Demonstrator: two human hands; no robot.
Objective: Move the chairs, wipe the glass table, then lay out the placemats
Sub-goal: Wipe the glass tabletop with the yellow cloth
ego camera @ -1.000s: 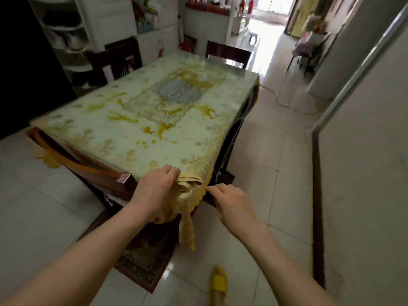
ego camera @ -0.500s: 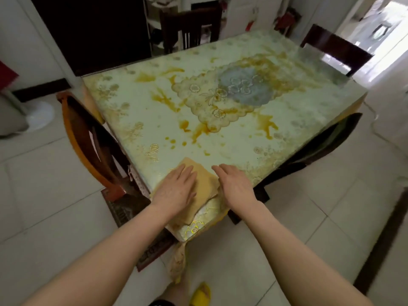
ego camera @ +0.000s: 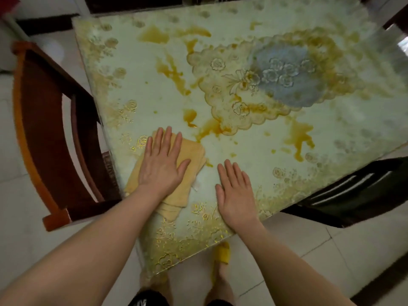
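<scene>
The glass table [ego camera: 254, 164] has a pale green top with a gold floral pattern and a blue-grey medallion, and yellow-brown stains spread over it. A folded yellow cloth [ego camera: 192, 153] lies near the table's close corner. My left hand [ego camera: 163, 164] presses flat on the cloth with straight, spread fingers. My right hand [ego camera: 235, 193] lies flat on the bare glass just right of the cloth, fingers straight, holding nothing.
A brown wooden chair [ego camera: 44, 129] with an orange edge stands against the table's left side. A dark chair [ego camera: 353, 195] is tucked under the right side. Another chair back [ego camera: 397, 21] shows at the far right corner. My feet in yellow slippers [ego camera: 221, 252] stand on pale floor tiles.
The cloth came up from the table's corner edge onto the glass. My left hand slid it further in; my right hand left the cloth and now lies on bare glass. The view closed in.
</scene>
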